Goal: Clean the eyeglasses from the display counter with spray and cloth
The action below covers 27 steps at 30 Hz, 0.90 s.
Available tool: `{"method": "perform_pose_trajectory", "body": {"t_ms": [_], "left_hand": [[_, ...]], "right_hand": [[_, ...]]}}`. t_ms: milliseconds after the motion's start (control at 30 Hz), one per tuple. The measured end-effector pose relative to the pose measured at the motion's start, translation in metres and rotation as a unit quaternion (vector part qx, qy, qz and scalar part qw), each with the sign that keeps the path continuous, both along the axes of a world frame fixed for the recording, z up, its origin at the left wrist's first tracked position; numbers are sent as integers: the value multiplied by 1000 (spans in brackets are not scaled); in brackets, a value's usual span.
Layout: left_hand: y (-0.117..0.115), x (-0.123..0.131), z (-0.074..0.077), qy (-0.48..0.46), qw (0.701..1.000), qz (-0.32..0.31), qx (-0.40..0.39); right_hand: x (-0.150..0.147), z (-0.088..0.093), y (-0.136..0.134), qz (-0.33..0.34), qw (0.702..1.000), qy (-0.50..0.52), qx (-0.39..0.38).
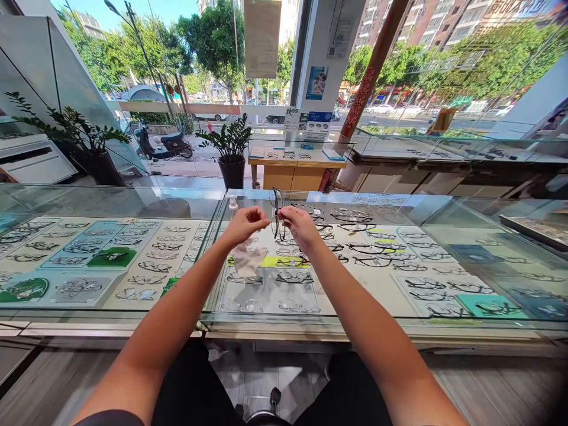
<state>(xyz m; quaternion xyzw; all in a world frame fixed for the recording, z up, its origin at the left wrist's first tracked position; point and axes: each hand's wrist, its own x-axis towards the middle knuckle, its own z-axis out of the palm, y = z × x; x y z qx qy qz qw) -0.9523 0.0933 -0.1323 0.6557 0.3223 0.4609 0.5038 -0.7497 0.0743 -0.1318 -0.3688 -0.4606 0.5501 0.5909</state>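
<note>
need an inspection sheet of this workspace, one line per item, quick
Surface: glass counter, rows of frames under the top.
Things in hand: one pair of glasses, turned on end, lenses one above the other.
Clutter: pale cloth and a bottle near the left hand.
Hands: right hand pinches the glasses; left fingertips close beside them, contact unclear.
Cables: nothing seen on the counter.
Surroundings: potted plants, windows, scooter outside.

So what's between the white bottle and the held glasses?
In the head view, the left hand comes between the bottle and the glasses; whether it touches the glasses is unclear.
</note>
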Motion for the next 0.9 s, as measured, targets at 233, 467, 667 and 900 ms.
{"method": "perform_pose_trajectory", "body": {"t_ms": [233,467,667,900], "left_hand": [[2,-1,2,-21,999,39,5],[4,-1,1,-39,997,67,7],[3,-2,-1,-17,998,57,1],[4,-1,-3,-17,999,34,-2]], "right_hand": [[1,-2,2,2,1000,-6,2],[1,-5,3,3,1000,-24,7],[-1,-4,2,12,1000,-17,2],[-2,-4,1,29,1000,-10,-1]]}}
